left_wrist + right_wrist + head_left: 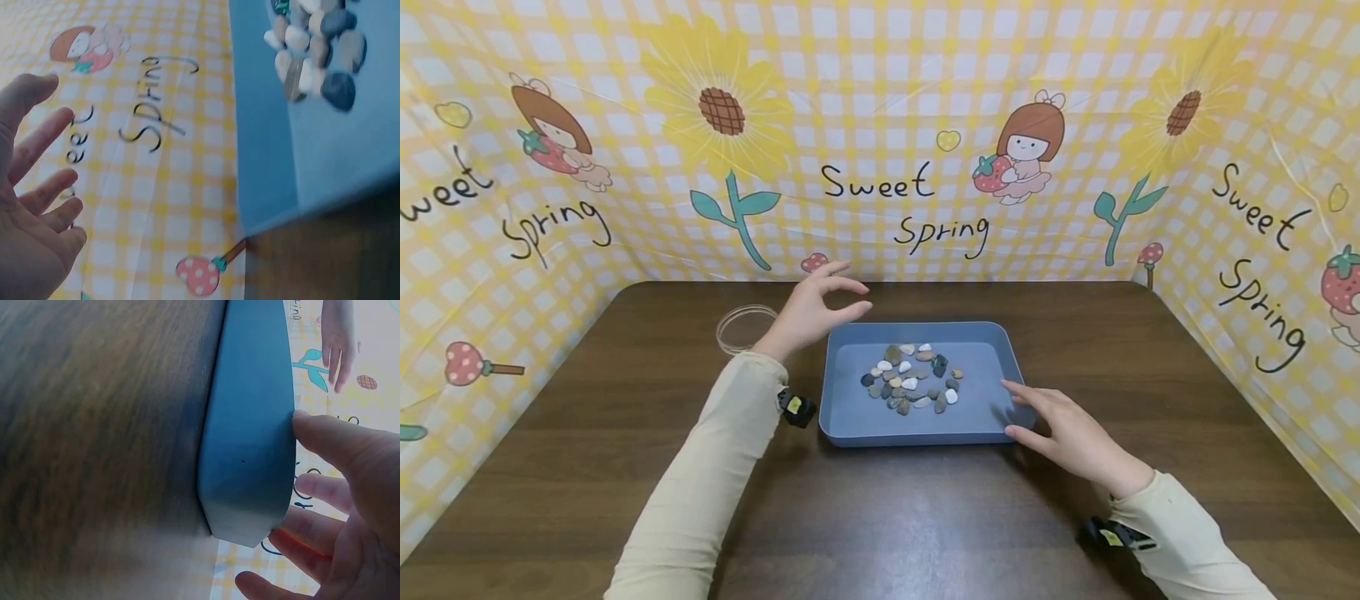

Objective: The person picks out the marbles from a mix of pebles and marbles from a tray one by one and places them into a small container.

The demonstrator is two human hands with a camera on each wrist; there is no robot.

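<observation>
A shallow blue tray point(988, 417) lies on the table with a cluster of pebbles point(910, 383) in its middle, white, grey, tan and dark. My left hand point(812, 308) hovers over the tray's back left corner, thumb and fingers apart and holding nothing. In the left wrist view the fingers point(47, 187) are loosely bent, away from the pebbles point(337, 90). At the tray's right end is my right hand point(1071, 437), its fingers spread about the front right corner. The right wrist view shows the thumb point(319, 434) at the rim; whether it presses there I cannot tell.
A transparent round dish point(721, 333) stands on the brown wooden table point(925, 517), left of the tray and partly behind the left hand. Yellow checked cloth point(880, 108) with printed flowers and lettering hangs around the back and sides.
</observation>
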